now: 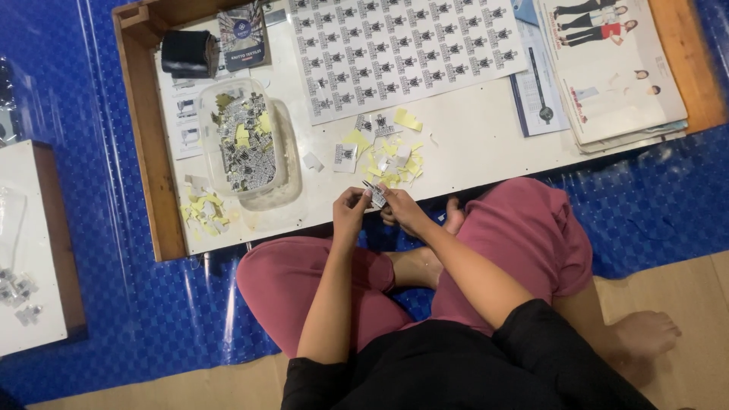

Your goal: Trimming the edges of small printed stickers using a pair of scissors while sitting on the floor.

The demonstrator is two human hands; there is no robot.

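Note:
My left hand (351, 206) and my right hand (401, 209) meet at the near edge of a low white table (471, 137). Together they pinch a small printed label (375, 195) between their fingertips. Just beyond them lies a heap of yellow backing scraps and loose labels (389, 163). A large sheet of printed labels (402, 49) is spread across the table's far side. A clear plastic tub (247, 144) filled with cut labels stands to the left of my hands.
Magazines and leaflets (615, 68) are stacked at the table's right end. A black pouch (188, 53) and a booklet (243, 34) sit at the far left corner. More yellow scraps (203, 211) lie near the tub. A second white board (26, 250) lies on the blue mat at left.

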